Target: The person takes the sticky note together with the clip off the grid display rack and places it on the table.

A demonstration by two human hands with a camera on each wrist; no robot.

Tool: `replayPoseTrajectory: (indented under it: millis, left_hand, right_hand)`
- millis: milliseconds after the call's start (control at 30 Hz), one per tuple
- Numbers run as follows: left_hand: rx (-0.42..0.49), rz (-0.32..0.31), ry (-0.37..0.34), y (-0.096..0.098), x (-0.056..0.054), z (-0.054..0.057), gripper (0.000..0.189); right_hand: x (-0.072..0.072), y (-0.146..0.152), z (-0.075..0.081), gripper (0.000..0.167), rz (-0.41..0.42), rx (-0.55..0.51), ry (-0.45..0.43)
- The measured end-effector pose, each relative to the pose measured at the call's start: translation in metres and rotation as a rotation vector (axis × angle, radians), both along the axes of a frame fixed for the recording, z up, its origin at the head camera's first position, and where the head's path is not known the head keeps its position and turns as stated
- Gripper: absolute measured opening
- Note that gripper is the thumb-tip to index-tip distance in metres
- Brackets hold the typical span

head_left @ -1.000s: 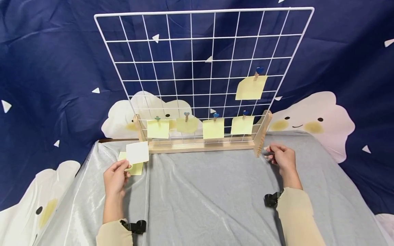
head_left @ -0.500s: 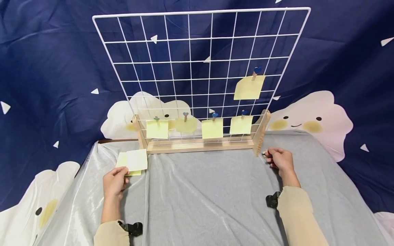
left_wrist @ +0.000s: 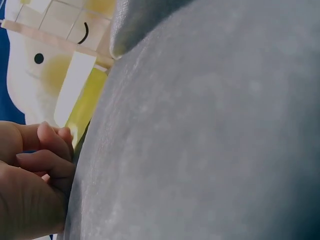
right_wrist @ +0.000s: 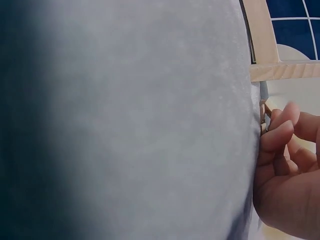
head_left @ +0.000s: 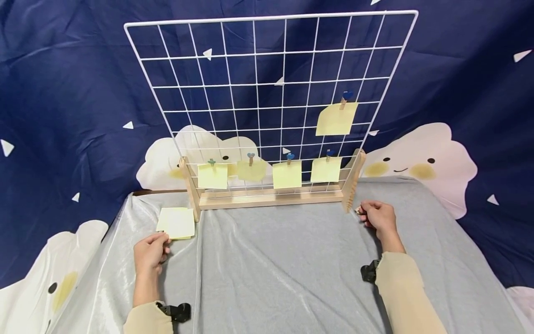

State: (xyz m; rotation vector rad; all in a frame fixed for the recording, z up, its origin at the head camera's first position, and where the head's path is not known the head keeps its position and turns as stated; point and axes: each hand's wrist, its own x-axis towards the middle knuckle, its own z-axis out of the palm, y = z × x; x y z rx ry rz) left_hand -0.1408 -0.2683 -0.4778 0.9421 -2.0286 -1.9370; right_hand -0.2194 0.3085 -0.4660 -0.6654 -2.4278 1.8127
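In the head view my left hand (head_left: 151, 253) pinches the near left corner of a pale sticky note (head_left: 177, 221). This note lies almost flat over a yellow sticky note (head_left: 185, 238), whose edge peeks out beneath. The left wrist view shows the pale note (left_wrist: 75, 90) tilted above the yellow one (left_wrist: 89, 102), both reaching my fingertips. Beside the right foot of the wire grid, my right hand (head_left: 378, 218) has curled fingers low over the cloth. Between its thumb and fingertips is a small wooden clothespin (right_wrist: 263, 117), partly hidden by the fingers.
A white wire grid (head_left: 271, 84) stands upright in a wooden base (head_left: 271, 199). Yellow notes hang on it from heart-topped clothespins: several in a low row, one higher right (head_left: 337, 119). Grey cloth (head_left: 271, 269) covers the table; a navy curtain (head_left: 83, 55) hangs behind.
My left hand has come down and toward me, lowering the pale note over the yellow one. My right hand has dropped slightly onto the clothespin near the cloth.
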Motion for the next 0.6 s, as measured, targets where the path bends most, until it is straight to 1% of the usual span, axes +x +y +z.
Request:
replayPoseTrajectory:
  millis: [133,300,500,600]
  left_hand:
    - [-0.003,0.020,-0.012,-0.0016,0.0002,-0.0014,0.026]
    - [0.008,0.036,0.002,-0.0014,0.0000,-0.0019,0.025]
    - [0.000,0.032,-0.001,-0.0016,-0.0010,-0.0023,0.021]
    - [-0.016,0.020,-0.011,-0.0018,-0.0021,-0.0019,0.022]
  right_hand:
    - [0.0005,0.0000,-0.0003,0.038,-0.006,0.015,0.005]
    - [0.0000,-0.0002,0.0004,0.038,-0.010,0.024,0.006]
    - [-0.0001,-0.0002,0.0004,0.039,-0.002,0.011,0.003]
    - [-0.0001,0.0000,0.0004,0.039,-0.004,0.001,0.006]
